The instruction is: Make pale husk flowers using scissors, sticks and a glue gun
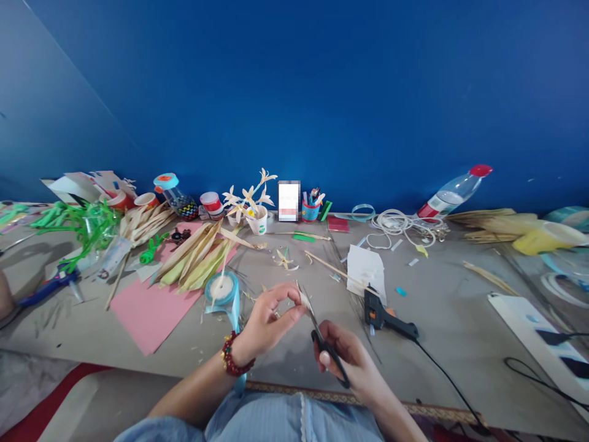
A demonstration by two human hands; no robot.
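Observation:
In front of my body, my left hand (272,319) pinches a small pale strip of what looks like dried corn husk (304,299) between thumb and fingertips. My right hand (344,351) has its fingers through the handles of black-handled scissors (317,336). Their blades point up and away, right beside the strip; whether they touch it I cannot tell. Just beyond my hands lies a small husk flower (284,260) on the grey table (294,374). To the left of my left hand is a roll of light blue ribbon (221,288), its loose end trailing towards my wrist.
A black glue gun (384,316) with a cord lies at right, near a white power strip (540,344). Corn husks (193,261) rest on pink paper (150,310). Behind stands a cup of husk flowers (258,222). Another person's hand (5,298) shows by a blue glue gun (50,287).

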